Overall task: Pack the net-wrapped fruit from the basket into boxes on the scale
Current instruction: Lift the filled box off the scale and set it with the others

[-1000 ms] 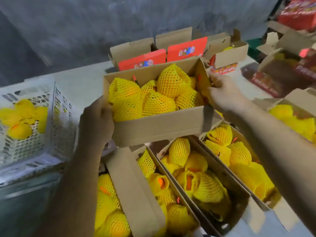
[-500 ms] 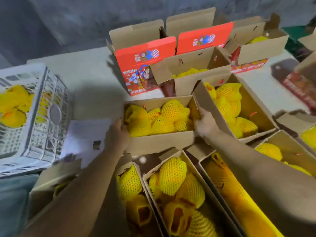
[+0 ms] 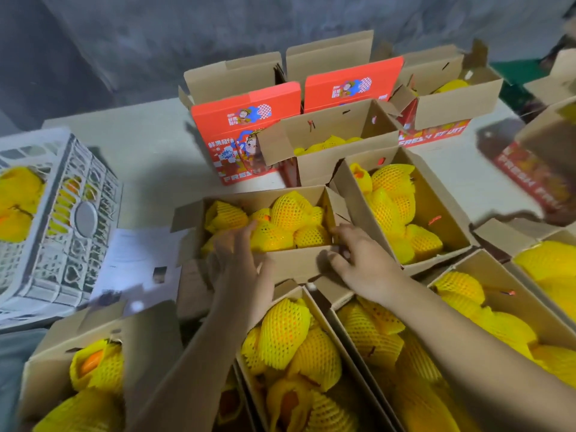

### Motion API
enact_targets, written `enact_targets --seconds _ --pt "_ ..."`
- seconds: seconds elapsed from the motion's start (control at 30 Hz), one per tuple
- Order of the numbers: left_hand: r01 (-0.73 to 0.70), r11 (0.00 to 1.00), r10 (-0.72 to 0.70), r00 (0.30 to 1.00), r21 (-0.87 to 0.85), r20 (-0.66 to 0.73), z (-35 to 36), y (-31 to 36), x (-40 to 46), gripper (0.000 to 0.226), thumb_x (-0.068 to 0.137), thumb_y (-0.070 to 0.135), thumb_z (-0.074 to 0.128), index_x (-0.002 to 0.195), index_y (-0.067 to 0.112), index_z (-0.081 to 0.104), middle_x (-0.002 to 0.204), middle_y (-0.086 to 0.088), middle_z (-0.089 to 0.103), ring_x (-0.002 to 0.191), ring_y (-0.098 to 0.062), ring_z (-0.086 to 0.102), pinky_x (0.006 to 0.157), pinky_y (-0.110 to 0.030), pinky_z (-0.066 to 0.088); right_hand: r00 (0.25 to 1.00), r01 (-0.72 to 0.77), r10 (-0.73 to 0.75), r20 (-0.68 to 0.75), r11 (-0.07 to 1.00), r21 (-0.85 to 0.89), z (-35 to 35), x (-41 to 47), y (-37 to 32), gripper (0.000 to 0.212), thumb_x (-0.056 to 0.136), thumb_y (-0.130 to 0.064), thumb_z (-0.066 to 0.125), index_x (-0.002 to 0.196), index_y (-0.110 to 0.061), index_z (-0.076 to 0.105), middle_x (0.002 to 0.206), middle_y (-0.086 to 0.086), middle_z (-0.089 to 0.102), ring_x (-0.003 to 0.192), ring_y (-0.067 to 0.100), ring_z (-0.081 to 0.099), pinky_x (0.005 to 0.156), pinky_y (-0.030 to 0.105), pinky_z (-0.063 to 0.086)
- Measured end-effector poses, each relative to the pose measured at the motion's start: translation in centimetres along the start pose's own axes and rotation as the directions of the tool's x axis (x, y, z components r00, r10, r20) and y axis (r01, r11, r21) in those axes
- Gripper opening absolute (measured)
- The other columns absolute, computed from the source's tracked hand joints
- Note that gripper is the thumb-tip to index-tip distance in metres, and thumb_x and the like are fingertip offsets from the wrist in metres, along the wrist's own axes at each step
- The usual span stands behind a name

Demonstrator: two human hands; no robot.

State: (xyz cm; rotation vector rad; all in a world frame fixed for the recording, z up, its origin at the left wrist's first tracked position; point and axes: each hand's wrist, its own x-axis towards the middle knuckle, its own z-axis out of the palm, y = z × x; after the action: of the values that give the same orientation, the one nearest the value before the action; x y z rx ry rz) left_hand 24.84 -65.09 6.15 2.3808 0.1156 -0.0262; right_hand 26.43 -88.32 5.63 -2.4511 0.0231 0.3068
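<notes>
"FRESH FRUIT" on front of red box; Chinese characters on another red box.

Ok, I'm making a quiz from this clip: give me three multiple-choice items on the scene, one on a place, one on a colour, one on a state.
1. Where is the white basket?
A far left
B far right
C behind the red boxes

2. What colour are the nets?
A green
B yellow
C white

3. The box at the hands is
A taped shut
B empty
C open and full of fruit

Answers:
1 A: it stands at the table's left edge.
2 B: every wrapped fruit shows yellow mesh.
3 C: flaps up, fruit visible, left hand and right hand at its front wall.
</notes>
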Motion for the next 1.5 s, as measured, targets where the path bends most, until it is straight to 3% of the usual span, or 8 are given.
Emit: enact_targets --seconds 0.17,0.4,0.47,0.8,0.97,1.23,1.37,1.5 --pt "-0.147 0.981 0.16 0.983 -0.125 0.094 3.7 4.1 -0.4 0.035 0.102 0.023 0.063 0.136 0.031 0.061 0.129 0.013 0.051 0.117 -0.001 0.045 0.108 -0.032 0.044 0.998 0.009 -0.004 -0.063 0.997 0.083 -3.0 -1.4 2.2 0.045 0.101 -0.023 0.062 0.145 -0.023 0.057 0.141 0.001 0.064 0.13 0.021 0.059 0.106 0.028 0.045" --pt "-0.15 0.952 0.216 0.946 -0.266 0.241 8.3 8.3 -2.8 0.032 0.103 0.022 0.047 0.129 0.026 0.066 0.129 0.008 0.069 0.119 -0.006 0.062 0.104 -0.027 0.051 0.985 0.125 -0.099 -0.138 0.974 0.19 -2.0 -4.2 1.6 0.035 0.099 -0.011 0.059 0.131 -0.023 0.064 0.121 -0.003 0.072 0.112 0.014 0.065 0.094 0.03 0.051" --pt "-0.127 0.966 0.18 0.956 -0.227 0.23 8.1 8.1 -3.9 0.031 0.106 0.02 0.046 0.129 0.024 0.066 0.128 0.007 0.07 0.116 -0.003 0.061 0.099 -0.016 0.049 0.985 0.133 -0.109 -0.137 0.975 0.178 -1.3 -5.2 1.1 0.038 0.098 -0.011 0.059 0.133 -0.024 0.064 0.121 -0.003 0.071 0.113 0.015 0.064 0.096 0.032 0.052" --pt "-0.059 0.984 0.08 0.99 -0.166 0.12 2.1 3.4 -9.3 0.026 0.099 0.018 0.049 0.115 0.029 0.066 0.111 0.013 0.068 0.104 -0.007 0.062 0.088 -0.028 0.05 0.982 0.19 -0.188 -0.028 0.973 0.134 3.6 -9.0 -4.7 0.048 0.099 -0.012 0.06 0.145 -0.025 0.055 0.138 -0.005 0.064 0.127 0.015 0.06 0.107 0.034 0.048" --pt "-0.07 0.977 0.085 0.994 -0.201 0.067 -3.6 -1.4 -11.5 0.028 0.1 0.02 0.052 0.12 0.031 0.067 0.115 0.018 0.067 0.108 0.002 0.062 0.093 -0.023 0.051 0.962 0.269 -0.274 0.023 0.956 0.12 6.5 -10.8 -10.3 0.05 0.101 -0.013 0.055 0.148 -0.029 0.051 0.142 -0.01 0.06 0.132 0.008 0.054 0.11 0.026 0.043" --pt "-0.074 0.956 0.036 0.99 -0.286 -0.135 -16.6 -14.0 -17.7 0.023 0.098 0.031 0.053 0.114 0.032 0.07 0.107 0.018 0.07 0.105 -0.004 0.066 0.092 -0.026 0.051 0.884 0.455 -0.464 0.06 0.882 0.119 16.7 -16.0 -24.5 0.051 0.1 -0.016 0.057 0.149 -0.03 0.049 0.143 -0.012 0.059 0.131 0.006 0.055 0.109 0.024 0.043" --pt "-0.012 0.936 -0.025 0.995 -0.353 -0.098 -24.2 -22.3 -21.8 0.022 0.099 0.034 0.053 0.116 0.035 0.067 0.108 0.017 0.071 0.105 -0.007 0.068 0.096 -0.038 0.054 0.849 0.506 -0.519 0.095 0.852 0.135 24.4 -19.2 -32.3 0.051 0.1 -0.017 0.056 0.149 -0.028 0.048 0.143 -0.011 0.058 0.132 0.007 0.054 0.109 0.028 0.044" --pt "0.044 0.939 -0.072 0.995 -0.342 -0.072 -30.3 -29.4 -25.2 0.017 0.105 0.029 0.056 0.118 0.038 0.063 0.111 0.019 0.069 0.108 -0.001 0.066 0.099 -0.032 0.053 0.817 0.536 -0.559 0.143 0.827 0.171 31.0 -22.1 -38.9 0.049 0.099 -0.015 0.054 0.146 -0.029 0.048 0.138 -0.01 0.06 0.127 0.008 0.057 0.106 0.03 0.046"
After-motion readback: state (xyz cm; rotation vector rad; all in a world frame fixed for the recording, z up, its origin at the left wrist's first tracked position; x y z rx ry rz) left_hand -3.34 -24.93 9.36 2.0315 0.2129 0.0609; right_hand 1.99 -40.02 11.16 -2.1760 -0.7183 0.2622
